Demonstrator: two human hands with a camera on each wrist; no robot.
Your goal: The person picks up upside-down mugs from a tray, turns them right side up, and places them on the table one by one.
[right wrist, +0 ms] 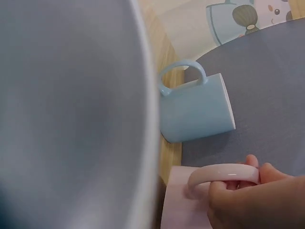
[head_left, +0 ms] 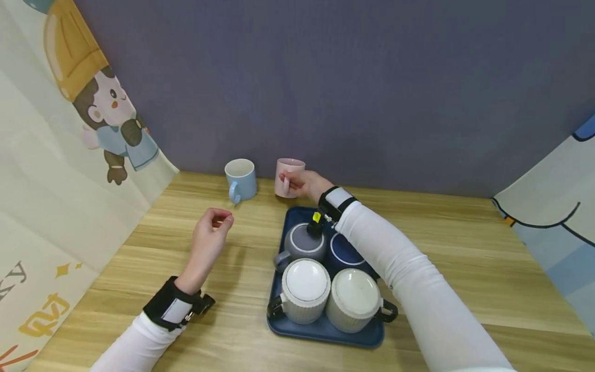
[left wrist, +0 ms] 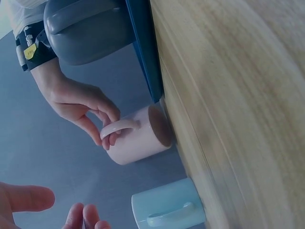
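Right hand: the hand (head_left: 304, 183) pinches the handle (right wrist: 224, 171) of the pink mug between thumb and fingers
Pink mug: it (head_left: 292, 166) stands mouth up, just beyond the tray's far edge and near the dark backdrop (head_left: 325, 77); whether its base touches the table (head_left: 465, 258) I cannot tell
Left hand: it (head_left: 210, 237) hovers left of the tray, fingers loosely bent, thumb apart from the fingertips
Blue mug: upright (head_left: 244, 186), left of the pink mug, handle towards the person
Tray: dark blue (head_left: 325, 338), bearing upturned mugs, grey (head_left: 304, 240) and navy (head_left: 346, 250) at the far end, two pale ribbed mugs (head_left: 306, 281) nearer
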